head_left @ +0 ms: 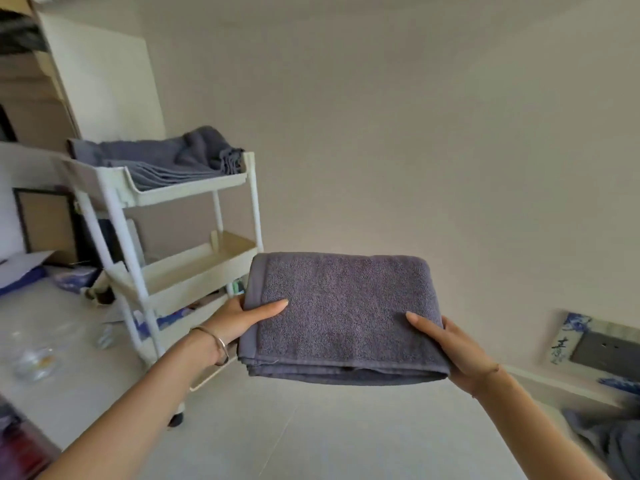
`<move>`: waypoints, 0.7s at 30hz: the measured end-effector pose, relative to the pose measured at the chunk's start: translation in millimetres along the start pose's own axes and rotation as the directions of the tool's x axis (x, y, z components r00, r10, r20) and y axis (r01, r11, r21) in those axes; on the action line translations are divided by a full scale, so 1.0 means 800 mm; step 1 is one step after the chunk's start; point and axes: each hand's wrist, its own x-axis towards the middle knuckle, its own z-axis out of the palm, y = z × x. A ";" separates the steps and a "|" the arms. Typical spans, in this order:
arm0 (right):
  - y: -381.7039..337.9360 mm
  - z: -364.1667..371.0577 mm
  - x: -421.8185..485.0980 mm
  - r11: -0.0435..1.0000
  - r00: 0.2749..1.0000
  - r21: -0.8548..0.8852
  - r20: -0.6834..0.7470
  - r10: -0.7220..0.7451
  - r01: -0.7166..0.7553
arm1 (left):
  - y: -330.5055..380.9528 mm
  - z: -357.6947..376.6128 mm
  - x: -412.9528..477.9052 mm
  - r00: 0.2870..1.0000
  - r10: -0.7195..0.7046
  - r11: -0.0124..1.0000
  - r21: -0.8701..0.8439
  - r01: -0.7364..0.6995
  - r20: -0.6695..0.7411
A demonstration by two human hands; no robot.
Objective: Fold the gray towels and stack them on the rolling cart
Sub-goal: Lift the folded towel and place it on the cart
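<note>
A folded gray towel (343,313) is held flat in the air between both hands. My left hand (239,318) grips its left edge, thumb on top and fingers hidden underneath. My right hand (450,344) grips the right edge the same way. The white rolling cart (194,188) stands to the left, a short way beyond the towel. Its top tray carries a stack of folded gray towels (162,164), with one rumpled towel lying over the back of the stack. The middle tray (194,268) looks bare.
More gray fabric (609,441) lies at the lower right edge. A wall socket plate (606,348) sits low on the right wall. Clutter, a framed board (45,220) and plastic wrap cover the floor left of the cart. A pale tiled floor lies below my arms.
</note>
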 end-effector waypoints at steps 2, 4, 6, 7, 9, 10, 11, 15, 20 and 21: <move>-0.025 0.014 0.026 1.000 0.997 -0.011 0.071 0.004 -0.004 | 0.022 -0.016 -0.011 0.998 0.030 0.999 -0.015 -0.031 -0.053; -0.049 0.032 0.052 0.999 0.989 -0.040 0.149 0.000 0.006 | 0.040 -0.035 -0.021 0.991 0.075 0.997 -0.013 -0.077 -0.113; -0.075 0.050 0.075 0.993 0.978 -0.101 0.204 -0.034 0.055 | 0.060 -0.050 -0.030 0.978 0.130 0.991 -0.020 -0.135 -0.165; -0.088 0.060 0.086 0.990 0.972 -0.116 0.228 -0.056 0.084 | 0.070 -0.056 -0.034 0.969 0.159 0.986 -0.024 -0.166 -0.188; -0.118 0.086 0.112 0.980 0.952 -0.135 0.291 -0.099 0.143 | 0.093 -0.071 -0.038 0.946 0.215 0.973 -0.028 -0.228 -0.241; -0.135 0.102 0.128 0.974 0.938 -0.144 0.326 -0.119 0.174 | 0.108 -0.079 -0.041 0.934 0.232 0.967 -0.038 -0.252 -0.270; -0.152 0.116 0.141 0.969 0.927 -0.143 0.348 -0.140 0.201 | 0.123 -0.086 -0.042 0.922 0.253 0.959 -0.050 -0.279 -0.293; -0.217 0.175 0.188 0.953 0.891 -0.115 0.401 -0.214 0.280 | 0.184 -0.125 -0.039 0.867 0.325 0.932 -0.028 -0.361 -0.377; -0.286 0.267 0.257 0.918 0.849 -0.091 0.423 -0.316 0.387 | 0.257 -0.187 -0.025 0.789 0.360 0.914 0.020 -0.405 -0.497; -0.294 0.281 0.270 0.913 0.843 -0.083 0.425 -0.331 0.400 | 0.265 -0.199 -0.018 0.775 0.362 0.917 0.047 -0.397 -0.518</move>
